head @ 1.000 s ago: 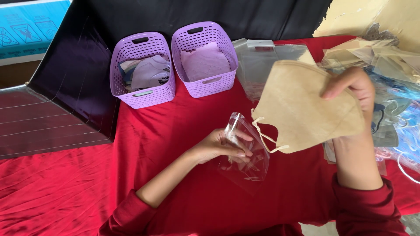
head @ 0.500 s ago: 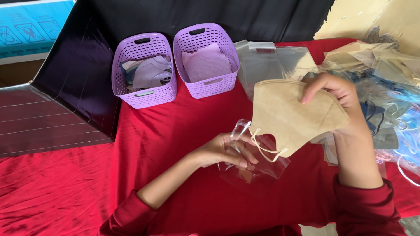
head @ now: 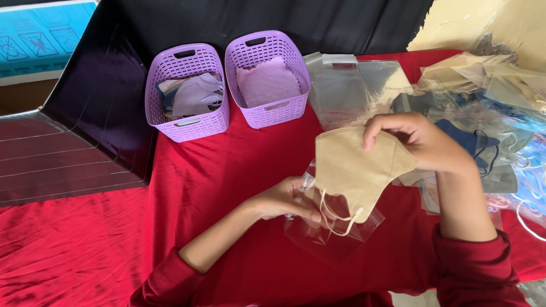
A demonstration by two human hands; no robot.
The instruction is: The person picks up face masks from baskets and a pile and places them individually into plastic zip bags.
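A tan face mask (head: pixel 358 167) is held up over the red cloth (head: pixel 91 250) by the right hand (head: pixel 424 142). The fingers (head: pixel 378 128) of that hand are curled tight together and pinched on the top edge of the mask, with the thumb hidden behind it. The mask is folded flat, and its thin tan ear loops (head: pixel 336 219) hang down from its lower end. A clear plastic bag (head: pixel 327 236) is held just under the mask by the left hand (head: pixel 287 200). The left fingers are bent and closed on the bag's top edge, near its mouth, and the mask's lower tip is touching or inside that mouth; it cannot be told which. The rest of the bag lies flat on the cloth. Two purple baskets are set side by side at the back. The left basket (head: pixel 187 122) is filled with grey and white masks, and the right basket (head: pixel 267 111) with pale pink ones. A stack of clear bags (head: pixel 352 85) is laid beside the right basket. A messy pile of masks and wrappers (head: pixel 489 113) is seen on the far right.
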